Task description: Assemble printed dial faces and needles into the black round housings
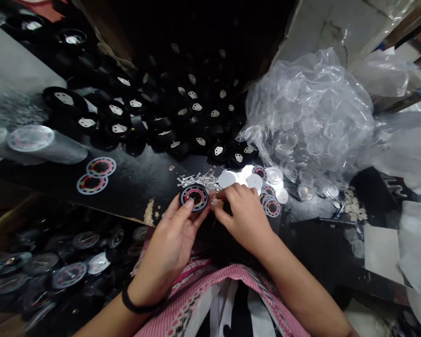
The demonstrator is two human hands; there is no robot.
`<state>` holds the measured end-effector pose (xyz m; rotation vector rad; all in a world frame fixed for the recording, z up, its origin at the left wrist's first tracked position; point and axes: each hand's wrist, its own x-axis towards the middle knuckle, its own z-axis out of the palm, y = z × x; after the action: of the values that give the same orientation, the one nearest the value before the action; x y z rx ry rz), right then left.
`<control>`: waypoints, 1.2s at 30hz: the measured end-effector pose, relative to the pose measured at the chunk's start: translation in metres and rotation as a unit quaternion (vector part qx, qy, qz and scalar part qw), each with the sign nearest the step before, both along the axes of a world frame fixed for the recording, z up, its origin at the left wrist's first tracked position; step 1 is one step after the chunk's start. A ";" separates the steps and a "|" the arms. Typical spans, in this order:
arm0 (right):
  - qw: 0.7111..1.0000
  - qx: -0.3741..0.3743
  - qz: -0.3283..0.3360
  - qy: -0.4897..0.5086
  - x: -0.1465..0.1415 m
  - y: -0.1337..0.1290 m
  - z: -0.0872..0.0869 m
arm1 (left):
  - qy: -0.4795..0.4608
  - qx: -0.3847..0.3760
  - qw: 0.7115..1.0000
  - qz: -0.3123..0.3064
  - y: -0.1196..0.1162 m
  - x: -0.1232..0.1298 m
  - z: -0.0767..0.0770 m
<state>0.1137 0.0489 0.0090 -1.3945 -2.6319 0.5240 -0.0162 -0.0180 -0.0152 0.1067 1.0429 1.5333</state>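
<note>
My left hand [178, 224] is wrapped round a round black gauge [195, 196] with a red and white printed dial, its thumb lying on the dial face. Close beside the gauge, my right hand [243, 215] has its thumb and fingertips pinched together; whatever they hold is too small to make out. Just beyond the gauge lies a heap of small white pointers [199, 180]. Blank silvery discs [227, 179] and loose printed dials [271, 206] are spread past my right fingers.
Black gauge housings [196, 107] are piled at the back. A plastic bag [312, 103] of clear covers stands right. Two printed dials [92, 183] lie left, near wrapped dial stacks [45, 140]. Finished-looking gauges [69, 275] fill a box at lower left. A white card [384, 252] lies right.
</note>
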 end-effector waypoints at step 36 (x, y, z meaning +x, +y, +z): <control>0.956 -0.194 -0.096 0.197 0.022 -0.016 0.026 | 0.286 -0.032 0.944 -0.160 -0.004 0.005 0.006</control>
<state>0.1361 0.0330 0.0355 -1.4359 -2.1242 1.1998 -0.0114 -0.0222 -0.0095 0.6756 1.4469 1.1891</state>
